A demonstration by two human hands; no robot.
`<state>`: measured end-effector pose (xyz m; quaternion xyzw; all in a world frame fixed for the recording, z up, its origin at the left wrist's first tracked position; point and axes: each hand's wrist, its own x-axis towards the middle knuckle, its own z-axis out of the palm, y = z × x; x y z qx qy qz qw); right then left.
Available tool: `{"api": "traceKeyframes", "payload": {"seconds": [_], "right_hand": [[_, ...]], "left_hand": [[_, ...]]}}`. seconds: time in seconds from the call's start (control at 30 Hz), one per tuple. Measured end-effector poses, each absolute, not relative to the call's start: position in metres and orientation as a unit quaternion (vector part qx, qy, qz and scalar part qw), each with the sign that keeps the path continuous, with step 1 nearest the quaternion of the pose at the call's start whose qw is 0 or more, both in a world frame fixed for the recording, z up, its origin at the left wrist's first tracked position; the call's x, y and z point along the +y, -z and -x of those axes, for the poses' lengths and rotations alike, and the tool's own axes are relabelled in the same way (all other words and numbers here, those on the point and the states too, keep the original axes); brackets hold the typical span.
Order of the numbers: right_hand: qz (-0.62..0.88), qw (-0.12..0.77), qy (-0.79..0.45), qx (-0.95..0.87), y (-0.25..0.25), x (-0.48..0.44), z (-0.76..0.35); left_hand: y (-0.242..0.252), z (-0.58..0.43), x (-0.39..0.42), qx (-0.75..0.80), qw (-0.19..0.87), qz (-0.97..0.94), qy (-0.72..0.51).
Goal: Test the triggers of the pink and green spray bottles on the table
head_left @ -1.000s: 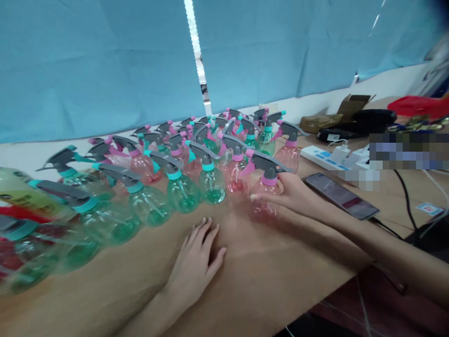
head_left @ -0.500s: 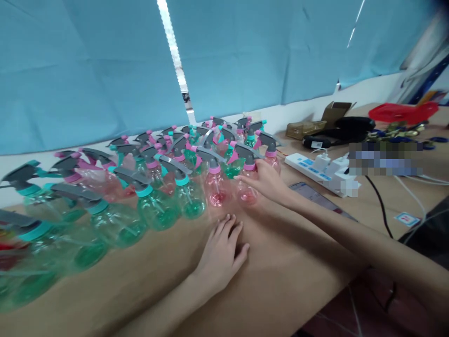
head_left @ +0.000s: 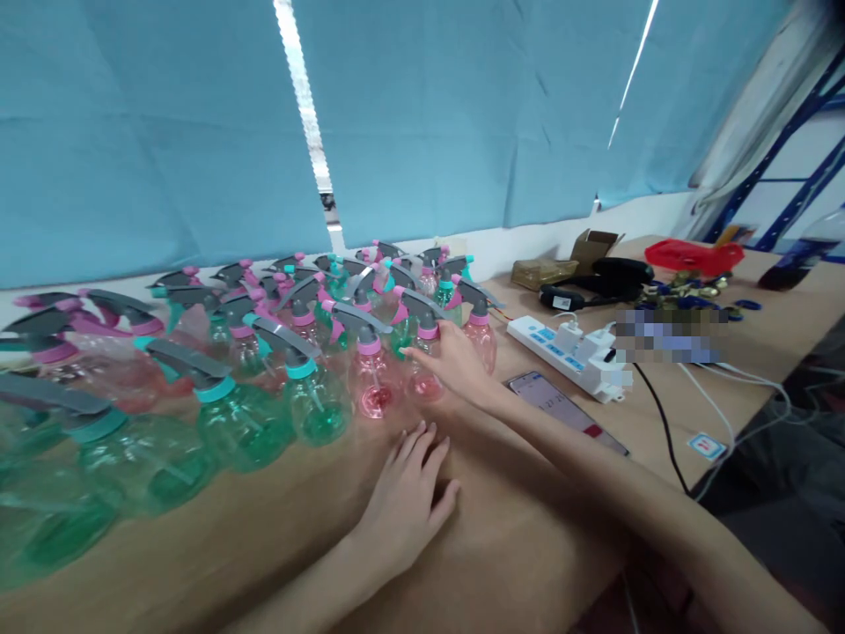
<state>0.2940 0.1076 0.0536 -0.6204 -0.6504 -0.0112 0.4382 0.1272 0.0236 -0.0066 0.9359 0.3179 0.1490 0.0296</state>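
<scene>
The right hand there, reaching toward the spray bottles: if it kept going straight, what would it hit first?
Probably the pink-tinted spray bottle just past the fingertips of the right hand, though depth is hard to judge here.

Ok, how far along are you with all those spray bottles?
Done: lots of green and pink spray bottles stand close together on the wooden table. In hand: the right hand is at a pink spray bottle, the left hand lying flat. Left: hard to tell, since no bottle stands apart.
</scene>
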Motion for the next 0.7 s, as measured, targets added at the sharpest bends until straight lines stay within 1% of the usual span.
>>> {"api": "traceKeyframes", "payload": {"seconds": [0.27,0.43,0.6,0.7], "right_hand": [[0.616,0.437,0.002,-0.656,-0.052,0.110,-0.294],[0.604,0.436,0.006,-0.667,-0.060,0.084,-0.311],[0.592,0.448,-0.075,-0.666,-0.077,0.050,-0.354],[0.635,0.445,-0.039,-0.630,-0.079,0.046,-0.379]], "left_hand": [[0.004,-0.136,0.027,0.309,0.024,-0.941,-0.136],[0.006,-0.136,0.028,0.305,0.021,-0.941,-0.147],[0.006,-0.146,0.031,0.283,0.031,-0.945,-0.158],[0.007,-0.155,0.034,0.267,0.035,-0.949,-0.164]]}}
